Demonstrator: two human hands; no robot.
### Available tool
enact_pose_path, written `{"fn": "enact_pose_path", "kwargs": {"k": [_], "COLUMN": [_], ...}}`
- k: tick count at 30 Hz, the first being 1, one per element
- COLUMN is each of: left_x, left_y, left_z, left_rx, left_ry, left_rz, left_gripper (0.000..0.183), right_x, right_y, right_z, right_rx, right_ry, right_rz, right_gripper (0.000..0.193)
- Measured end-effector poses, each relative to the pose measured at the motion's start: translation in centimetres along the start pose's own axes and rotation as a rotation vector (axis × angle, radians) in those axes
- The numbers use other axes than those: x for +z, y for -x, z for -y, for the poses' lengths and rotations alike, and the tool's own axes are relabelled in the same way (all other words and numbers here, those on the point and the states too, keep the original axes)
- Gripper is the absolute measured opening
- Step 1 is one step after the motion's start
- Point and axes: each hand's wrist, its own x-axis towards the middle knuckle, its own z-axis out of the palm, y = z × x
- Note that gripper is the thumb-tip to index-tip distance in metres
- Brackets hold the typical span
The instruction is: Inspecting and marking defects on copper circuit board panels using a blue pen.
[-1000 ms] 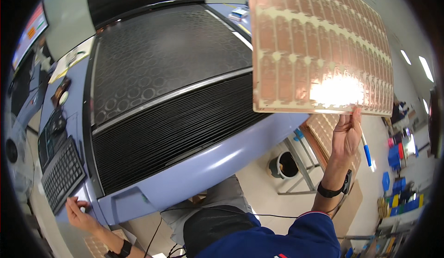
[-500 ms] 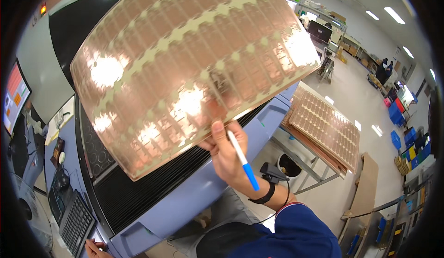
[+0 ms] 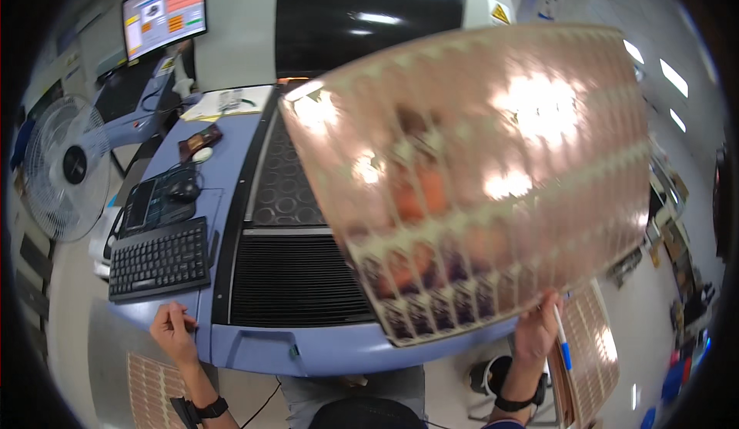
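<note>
A large, shiny copper-coloured circuit board panel point(image 3: 462, 160) with rows of pale repeated outlines is raised and tilted in front of me. My right hand point(image 3: 536, 329) grips its lower edge, and a white pen with a blue cap point(image 3: 564, 340) is tucked in the same hand. My left hand point(image 3: 175, 333) is by the front edge of the blue machine point(image 3: 331, 352), just below the black keyboard point(image 3: 160, 260). Its fingers are loosely bent and apart, with nothing in them. Part of the machine's black ribbed bed point(image 3: 296, 279) is hidden behind the panel.
A stack of similar panels point(image 3: 591, 329) lies at the lower right, beside a bin point(image 3: 489, 375). Another panel point(image 3: 154, 390) is at the lower left. Around the left side are a mouse point(image 3: 183, 190), a monitor point(image 3: 165, 13) and a standing fan point(image 3: 73, 167).
My view has turned left, bringing the keyboard, monitor and fan further in. The panel now appears further right, still in my right hand. My left hand shows more fully.
</note>
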Motion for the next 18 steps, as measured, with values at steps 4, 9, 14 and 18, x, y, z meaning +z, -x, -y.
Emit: {"fn": "enact_pose_path", "kwargs": {"k": [4, 9, 14, 18], "left_x": [-0.8, -1.1, -0.9, -0.4], "left_y": [0.8, 1.0, 1.1, 0.7], "left_z": [-0.3, -0.3, -0.7, -0.9], "left_rx": [-0.001, 0.025, -0.003, 0.001], "left_ry": [0.016, -0.023, -0.052, -0.027], "left_rz": [-0.048, -0.031, -0.042, -0.024], "left_gripper": [0.034, 0.034, 0.034, 0.033], "right_x": [-4.2, -1.9, -2.5, 1.0], "right_y": [-1.7, -1.8, -2.4, -0.8], "right_z": [1.6, 2.0, 2.0, 2.6], "right_rx": [0.044, -0.013, 0.056, 0.208], "right_ry": [-0.054, -0.005, -0.019, -0.242], "right_rz": [0.105, -0.012, 0.086, 0.224], "right_gripper": [0.021, 0.024, 0.025, 0.030]}}
